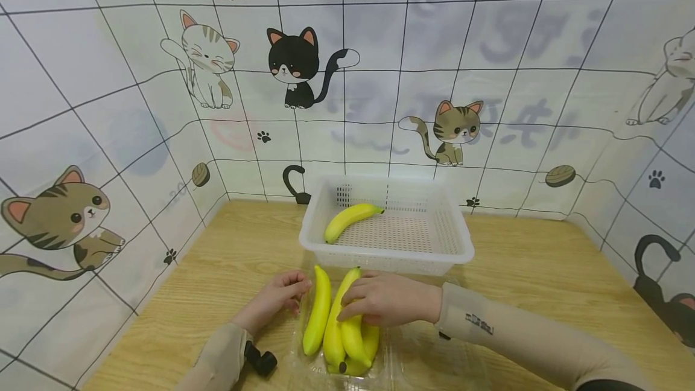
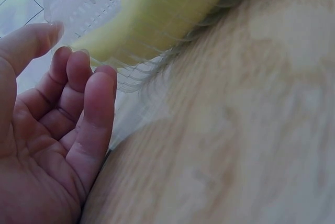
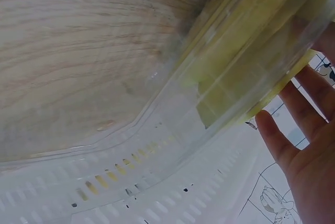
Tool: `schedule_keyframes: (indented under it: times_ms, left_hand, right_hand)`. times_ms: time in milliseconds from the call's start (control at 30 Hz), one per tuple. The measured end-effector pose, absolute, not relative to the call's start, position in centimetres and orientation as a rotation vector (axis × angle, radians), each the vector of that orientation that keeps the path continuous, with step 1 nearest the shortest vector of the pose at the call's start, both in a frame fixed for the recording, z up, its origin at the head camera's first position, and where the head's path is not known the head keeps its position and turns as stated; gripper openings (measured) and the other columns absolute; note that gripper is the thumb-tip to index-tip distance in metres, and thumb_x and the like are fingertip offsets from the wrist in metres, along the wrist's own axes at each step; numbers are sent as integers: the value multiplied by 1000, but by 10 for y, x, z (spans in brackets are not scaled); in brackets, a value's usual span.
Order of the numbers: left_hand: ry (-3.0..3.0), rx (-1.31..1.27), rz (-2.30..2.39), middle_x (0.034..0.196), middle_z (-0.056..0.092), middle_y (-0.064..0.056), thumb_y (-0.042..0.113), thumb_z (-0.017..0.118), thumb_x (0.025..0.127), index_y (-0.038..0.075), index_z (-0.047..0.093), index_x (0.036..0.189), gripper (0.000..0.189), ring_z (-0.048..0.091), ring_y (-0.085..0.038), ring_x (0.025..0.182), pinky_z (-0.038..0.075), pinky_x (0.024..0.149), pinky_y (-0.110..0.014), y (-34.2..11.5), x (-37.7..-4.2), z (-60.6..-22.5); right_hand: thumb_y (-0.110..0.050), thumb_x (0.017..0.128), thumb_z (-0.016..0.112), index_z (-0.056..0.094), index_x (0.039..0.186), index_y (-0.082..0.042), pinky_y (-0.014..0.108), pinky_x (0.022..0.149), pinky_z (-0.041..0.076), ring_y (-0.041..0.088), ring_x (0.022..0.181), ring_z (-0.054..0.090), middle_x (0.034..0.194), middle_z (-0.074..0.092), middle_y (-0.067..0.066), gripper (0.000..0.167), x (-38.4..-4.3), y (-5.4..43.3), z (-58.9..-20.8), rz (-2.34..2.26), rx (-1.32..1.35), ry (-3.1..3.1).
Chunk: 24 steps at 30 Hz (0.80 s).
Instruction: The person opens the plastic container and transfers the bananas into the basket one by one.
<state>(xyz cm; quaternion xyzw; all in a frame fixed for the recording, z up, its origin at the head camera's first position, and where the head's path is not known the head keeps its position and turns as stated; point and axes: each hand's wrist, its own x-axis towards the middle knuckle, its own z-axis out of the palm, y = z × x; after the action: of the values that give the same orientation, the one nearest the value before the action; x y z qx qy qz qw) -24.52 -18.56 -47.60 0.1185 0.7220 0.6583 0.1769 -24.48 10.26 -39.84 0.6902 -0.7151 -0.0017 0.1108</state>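
My right hand [image 1: 382,297] lies over the bunched bananas in a clear plastic box [image 1: 393,373], its fingers curled round the upper banana [image 1: 353,338]. Beside that one are a longer banana [image 1: 333,333] and another partly covered beneath. A separate banana [image 1: 317,312] lies along the box's left side. At the left wall is my left hand [image 1: 279,293]; in the left wrist view its thumb and bent fingers [image 2: 97,98] pinch the box's edge. In the right wrist view, the right hand's fingers [image 3: 301,106] reach over the wall to the yellow fruit, with the grip partly hidden.
Behind the box stands a white perforated basket [image 1: 456,252] with one banana [image 1: 350,220] inside, toward its left. Both stand on a wood-grain table [image 1: 521,258]. A cat-printed sheet [image 1: 374,89] encloses the back and sides.
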Motion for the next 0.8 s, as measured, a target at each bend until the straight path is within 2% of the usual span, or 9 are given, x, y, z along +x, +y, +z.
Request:
schedule_keyframes:
  times_ms: [233, 467, 800]
  left_hand:
    - [2035, 327, 1865, 80, 50, -3, 28, 60, 97, 5, 54, 94, 24, 49, -15, 69, 50, 57, -27, -186, -245, -478]
    - [2034, 309, 1869, 81, 51, -3, 29, 61, 97, 5, 53, 96, 25, 50, -14, 70, 50, 58, -27, -186, -245, -476]
    - [2035, 313, 1865, 82, 51, -3, 28, 61, 97, 4, 53, 98, 25, 50, -15, 71, 51, 59, -27, -186, -244, -477]
  right_hand:
    - [-8, 84, 70, 64, 122, -25, 26, 91, 46, 9, 108, 57, 116, 63, -6, 42, -244, 101, -395, 12, 2021, -2096]
    - [-8, 83, 71, 65, 122, -24, 25, 98, 43, 10, 110, 57, 116, 63, -5, 42, -246, 99, -390, 10, 2004, -2106]
    - [-7, 82, 71, 65, 121, -23, 27, 94, 45, 12, 106, 59, 116, 64, -1, 43, -246, 97, -384, 64, 1979, -2093]
